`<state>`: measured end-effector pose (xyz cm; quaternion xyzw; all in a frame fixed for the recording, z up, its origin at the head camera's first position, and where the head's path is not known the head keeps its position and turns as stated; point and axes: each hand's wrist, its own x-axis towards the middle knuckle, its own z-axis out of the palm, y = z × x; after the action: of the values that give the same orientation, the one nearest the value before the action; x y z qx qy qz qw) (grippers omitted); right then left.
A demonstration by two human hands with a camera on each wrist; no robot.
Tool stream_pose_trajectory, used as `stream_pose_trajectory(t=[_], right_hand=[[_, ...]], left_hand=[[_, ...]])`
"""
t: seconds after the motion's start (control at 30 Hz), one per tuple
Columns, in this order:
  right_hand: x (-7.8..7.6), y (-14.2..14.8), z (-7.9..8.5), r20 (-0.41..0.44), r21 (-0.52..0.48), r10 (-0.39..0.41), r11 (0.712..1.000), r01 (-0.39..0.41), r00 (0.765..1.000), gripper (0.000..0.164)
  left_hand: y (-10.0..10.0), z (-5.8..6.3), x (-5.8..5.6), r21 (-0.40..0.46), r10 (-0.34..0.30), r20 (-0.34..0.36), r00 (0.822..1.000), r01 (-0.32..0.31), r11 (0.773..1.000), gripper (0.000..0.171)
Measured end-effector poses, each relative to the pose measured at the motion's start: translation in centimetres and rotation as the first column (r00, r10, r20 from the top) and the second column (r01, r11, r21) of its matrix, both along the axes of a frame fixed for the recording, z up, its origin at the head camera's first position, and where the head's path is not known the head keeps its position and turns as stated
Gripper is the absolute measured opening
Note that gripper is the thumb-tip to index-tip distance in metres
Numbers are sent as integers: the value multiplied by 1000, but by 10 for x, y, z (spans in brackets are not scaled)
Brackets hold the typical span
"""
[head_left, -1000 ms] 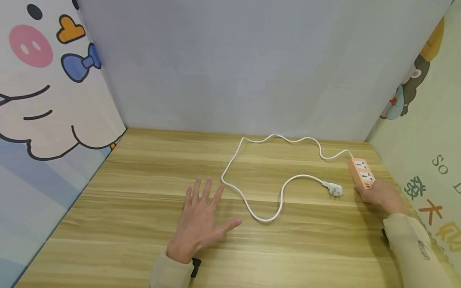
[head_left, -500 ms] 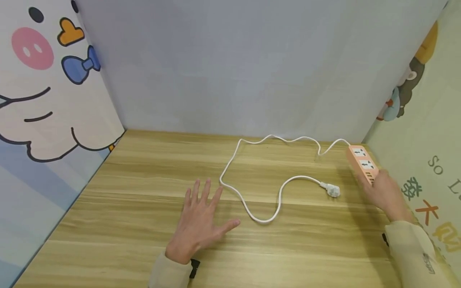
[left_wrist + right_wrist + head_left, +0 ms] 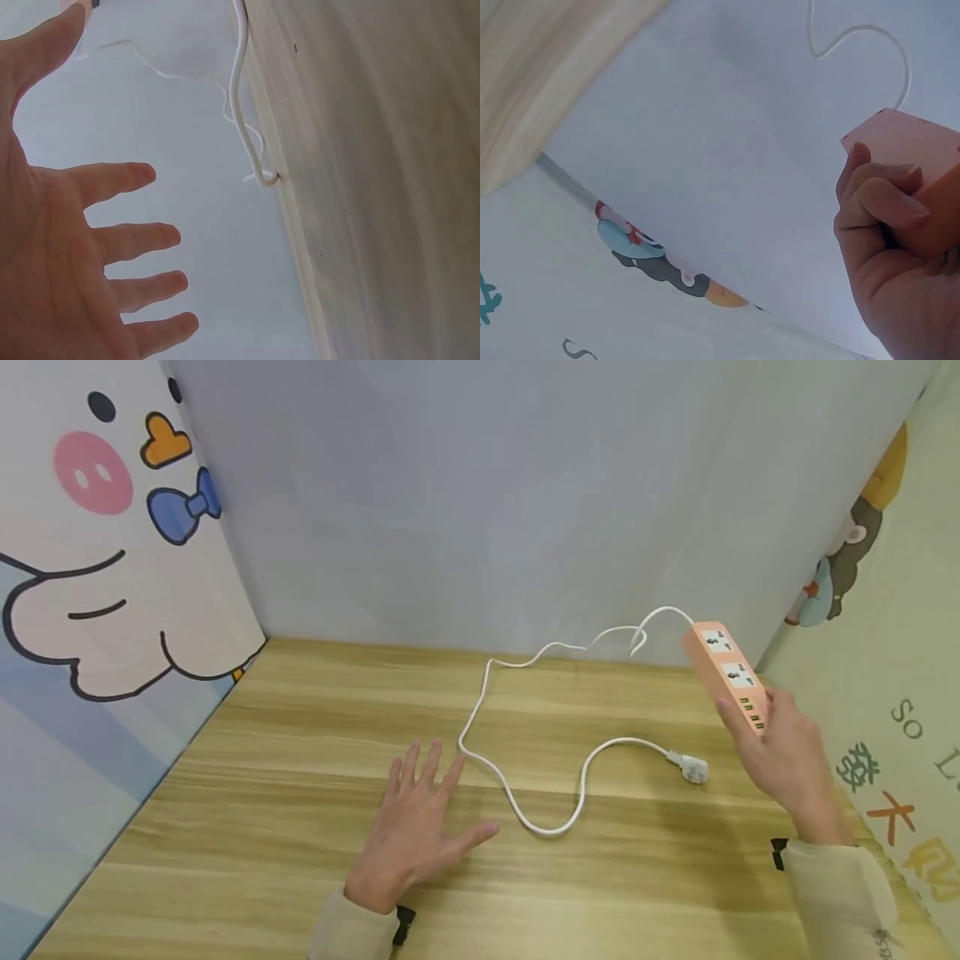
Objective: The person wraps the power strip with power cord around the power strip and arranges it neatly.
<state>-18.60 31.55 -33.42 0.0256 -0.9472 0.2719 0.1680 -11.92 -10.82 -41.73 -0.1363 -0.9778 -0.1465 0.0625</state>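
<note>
My right hand (image 3: 787, 764) grips the near end of an orange power strip (image 3: 729, 670), fingers curled round it. The strip is raised above the table, its sockets and USB ports facing up. In the right wrist view the curled fingers (image 3: 889, 199) wrap the strip's body (image 3: 919, 142). A white cord (image 3: 517, 802) runs from its far end, partly lifted, then loops across the table to a white plug (image 3: 694, 769) lying at the right. My left hand (image 3: 412, 831) is spread palm down with straight fingers, just left of the cord loop, holding nothing; its palm (image 3: 52, 255) shows in the left wrist view.
The wood-grain table (image 3: 262, 793) meets a plain grey panel (image 3: 465, 510) at the back. A cartoon-printed panel (image 3: 112, 610) stands on the left, and a pale green printed panel (image 3: 907, 643) on the right.
My right hand has lifted the power strip off the table and moved it up and leftward, raising the cord's strip end. The left hand and plug have barely moved.
</note>
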Motion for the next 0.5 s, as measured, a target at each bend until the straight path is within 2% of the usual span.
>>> stream_pose_trajectory(t=[0.2,0.37,0.5], right_hand=[[8,-17,10,-59,-46,13,999,-16,998,67],[11,-21,14,-93,-46,34,998,-38,995,63],[19,-21,18,-111,-53,71,996,-78,991,56]], left_hand=[[0,2,-2,-8,4,-17,1000,-4,1000,95],[-3,2,-2,12,10,-25,1000,-10,1000,94],[-5,3,-6,-12,-9,-40,999,8,1000,92]])
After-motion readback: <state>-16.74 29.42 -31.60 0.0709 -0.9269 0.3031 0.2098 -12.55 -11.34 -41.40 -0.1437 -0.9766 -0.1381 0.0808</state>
